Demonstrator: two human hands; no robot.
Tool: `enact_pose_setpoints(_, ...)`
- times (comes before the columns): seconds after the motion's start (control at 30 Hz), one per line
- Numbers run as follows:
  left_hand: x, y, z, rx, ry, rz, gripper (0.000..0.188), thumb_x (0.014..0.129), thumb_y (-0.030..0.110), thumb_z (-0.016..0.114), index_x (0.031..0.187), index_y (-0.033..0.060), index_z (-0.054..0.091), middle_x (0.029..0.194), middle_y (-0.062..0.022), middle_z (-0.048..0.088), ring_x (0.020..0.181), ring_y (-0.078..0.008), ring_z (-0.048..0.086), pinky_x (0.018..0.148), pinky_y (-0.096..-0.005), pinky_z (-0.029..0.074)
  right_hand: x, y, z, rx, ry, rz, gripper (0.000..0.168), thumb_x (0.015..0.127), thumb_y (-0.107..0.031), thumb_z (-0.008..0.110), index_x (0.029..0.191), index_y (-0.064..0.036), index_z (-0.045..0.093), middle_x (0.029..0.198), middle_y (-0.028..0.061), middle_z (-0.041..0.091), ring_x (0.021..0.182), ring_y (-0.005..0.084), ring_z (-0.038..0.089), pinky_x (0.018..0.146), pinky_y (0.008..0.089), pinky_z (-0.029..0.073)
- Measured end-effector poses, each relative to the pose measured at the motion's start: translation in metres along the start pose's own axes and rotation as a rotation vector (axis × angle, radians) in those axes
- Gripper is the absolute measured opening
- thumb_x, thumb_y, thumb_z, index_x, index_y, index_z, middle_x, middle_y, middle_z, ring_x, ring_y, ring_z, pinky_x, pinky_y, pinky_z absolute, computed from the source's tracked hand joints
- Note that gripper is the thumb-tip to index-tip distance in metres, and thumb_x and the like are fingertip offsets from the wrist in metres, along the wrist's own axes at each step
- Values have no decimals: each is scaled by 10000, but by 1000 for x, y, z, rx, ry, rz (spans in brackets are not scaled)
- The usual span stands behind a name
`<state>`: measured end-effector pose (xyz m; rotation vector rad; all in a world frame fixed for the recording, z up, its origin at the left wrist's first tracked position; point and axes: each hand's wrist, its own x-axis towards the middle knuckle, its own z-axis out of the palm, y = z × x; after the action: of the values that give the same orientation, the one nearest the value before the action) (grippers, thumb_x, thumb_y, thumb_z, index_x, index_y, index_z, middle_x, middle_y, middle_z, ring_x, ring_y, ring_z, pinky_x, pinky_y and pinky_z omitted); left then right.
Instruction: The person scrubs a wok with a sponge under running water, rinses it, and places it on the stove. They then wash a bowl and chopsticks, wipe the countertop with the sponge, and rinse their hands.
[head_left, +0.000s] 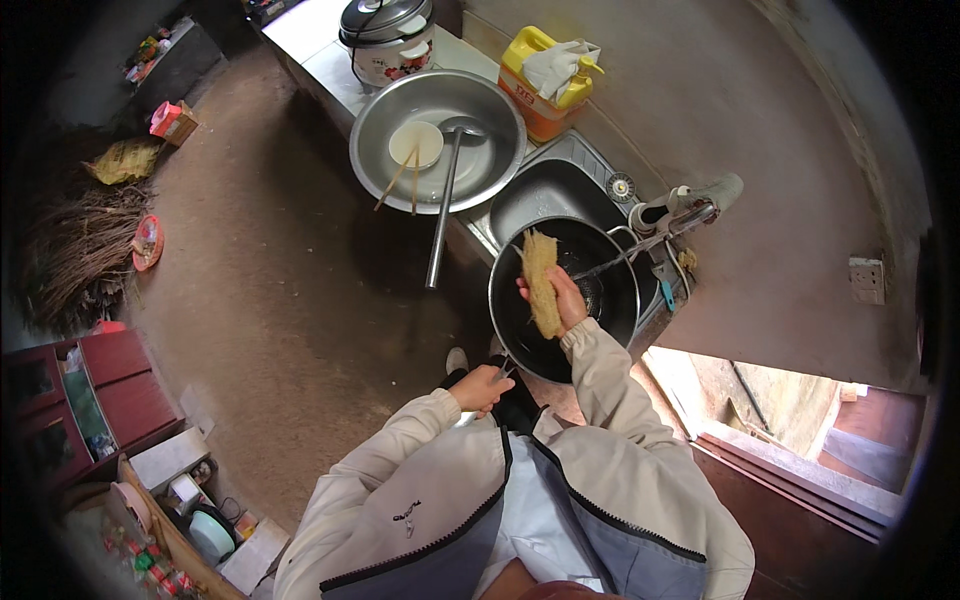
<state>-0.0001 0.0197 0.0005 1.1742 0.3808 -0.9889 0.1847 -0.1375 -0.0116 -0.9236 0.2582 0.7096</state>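
Note:
My left hand (480, 390) is closed around the handle of a dark wok (517, 352), which is held over the sink. A tan loofah scrubber (541, 285) is gripped in my right hand (568, 298), above the inside of the wok. Water runs from the tap (694, 217) into the wok. Behind the wok shows the steel sink basin (547, 191). To its left, a large metal basin (362, 150) holds a white bowl (416, 142), a pair of chopsticks (415, 184) and a long-handled metal ladle (445, 210), whose handle sticks out over the rim.
A rice cooker (390, 45) and a yellow-orange jug (536, 97) with a white cloth stand on the counter. A blue-handled tool (667, 292) lies at the sink's right edge. Bundled twigs (90, 247), a red basket (148, 242) and a red cabinet (112, 360) are at the left.

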Motion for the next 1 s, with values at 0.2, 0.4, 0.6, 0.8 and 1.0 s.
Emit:
enact_pose_setpoints(0.2, 3, -1, 3, 51, 14, -4, 366, 950, 329, 581, 922, 2, 420, 661, -61, 468, 445, -124, 446, 346, -301, 382, 47, 34, 55, 59, -232, 109, 329, 994, -192, 428, 1284, -38, 447, 1152, 168, 584, 1005, 307, 632, 865, 404, 549)
enact_pose_setpoints(0.4, 9, -8, 5, 51, 0, -1, 330, 964, 303, 549, 1108, 15, 475, 655, -56, 460, 432, -131, 452, 349, -301, 386, 90, 78, 101, 108, -326, 181, 327, 971, -241, 494, 1255, -78, 499, 1100, 95, 600, 898, 217, 637, 764, 381, 567)
enact_pose_setpoints(0.6, 2, 4, 6, 55, -24, 21, 350, 976, 282, 521, 1113, -37, 477, 671, -67, 471, 429, -135, 453, 351, -310, 396, 83, 74, 117, 46, -138, 48, 170, 946, -196, 550, 1051, -70, 597, 885, 44, 611, 746, 145, 595, 624, 288, 491)
enact_pose_setpoints(0.8, 8, -6, 5, 75, 11, 24, 331, 973, 286, 537, 949, -33, 453, 652, -63, 463, 435, -132, 447, 350, -307, 377, 69, 29, 78, -445, -35, -210, 192, 917, -175, 610, 1015, -14, 641, 839, 8, 622, 770, 83, 552, 684, 244, 455)
enact_pose_setpoints(1.0, 7, -2, 0, 121, 10, 39, 342, 968, 282, 541, 934, -42, 438, 671, -65, 463, 445, -129, 452, 352, -309, 388, -13, -42, 45, -1220, -70, -609, 226, 880, -178, 617, 993, 15, 648, 876, 131, 591, 836, 260, 599, 750, 330, 467)
